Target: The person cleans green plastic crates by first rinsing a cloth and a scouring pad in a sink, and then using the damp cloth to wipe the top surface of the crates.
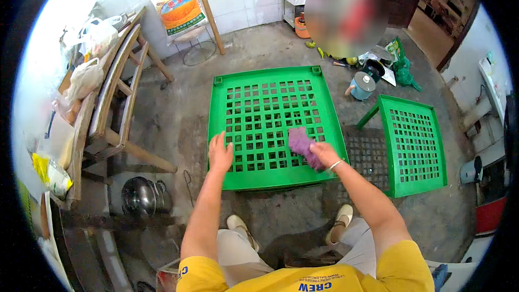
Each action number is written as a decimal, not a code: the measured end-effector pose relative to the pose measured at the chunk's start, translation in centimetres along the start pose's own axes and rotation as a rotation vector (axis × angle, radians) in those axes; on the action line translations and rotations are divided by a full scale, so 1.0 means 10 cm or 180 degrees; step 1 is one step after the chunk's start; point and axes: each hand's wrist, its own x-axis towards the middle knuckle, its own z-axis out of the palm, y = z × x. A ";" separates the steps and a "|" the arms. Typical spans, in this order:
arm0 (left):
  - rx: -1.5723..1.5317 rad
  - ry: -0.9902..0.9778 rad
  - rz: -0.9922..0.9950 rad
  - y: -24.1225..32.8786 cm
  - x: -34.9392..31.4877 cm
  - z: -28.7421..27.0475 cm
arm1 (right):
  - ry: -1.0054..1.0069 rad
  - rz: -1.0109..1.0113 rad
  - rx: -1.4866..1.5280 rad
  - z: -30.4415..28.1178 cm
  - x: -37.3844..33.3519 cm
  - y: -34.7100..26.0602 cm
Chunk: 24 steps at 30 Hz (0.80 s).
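In front of me lies a large green plastic rack panel (219, 113) with rows of square holes and a raised rim. My right hand (326, 155) grips a purple cloth (301, 143), which lies against the panel's right side near its front. At the left edge of the panel is my left hand (220, 154), its fingers spread and holding nothing. To the right stands a second green slotted panel (385, 130), tilted up on its side with a leg sticking out toward the large one.
A wooden bench (116, 89) with plastic bags stands at the left, a steel pot (141, 194) on the floor beside it. Beyond the panels sit a blue lidded pot (362, 85), a green bag (403, 67) and a white shelf (294, 0). A bucket (471, 170) is far right.
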 end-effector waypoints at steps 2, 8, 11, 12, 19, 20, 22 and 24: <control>0.0559 -0.0012 -0.0279 -0.12 -0.14 -0.06 | 0.0473 0.0154 0.1657 -0.03 0.06 -0.17; -0.0266 -0.0320 -0.1166 -0.49 -0.19 -0.15 | 0.1718 -0.0289 0.0446 -0.36 0.86 -0.62; -0.0190 -0.0232 -0.1148 -0.36 -0.26 -0.12 | 0.2662 -0.1659 -0.1108 -0.51 1.53 -0.53; -0.0313 -0.0261 -0.1113 -0.46 -0.30 -0.11 | 0.2371 -0.1256 -0.1190 -0.48 1.75 -0.50; -0.0736 -0.0302 -0.1007 -0.51 -0.25 -0.11 | 0.2322 -0.1051 -0.3017 -0.16 3.00 -0.29; -0.0707 -0.0325 -0.1049 -0.53 -0.26 -0.10 | 0.2042 -0.1192 -0.3027 -0.01 3.16 -0.26; -0.0674 -0.0340 -0.1123 -0.54 -0.28 -0.13 | 0.1494 -0.1504 -0.3042 0.51 3.30 -0.57; -0.0663 -0.0283 -0.1049 -0.56 -0.28 -0.14 | 0.1181 -0.2143 -0.2821 1.10 3.31 -0.97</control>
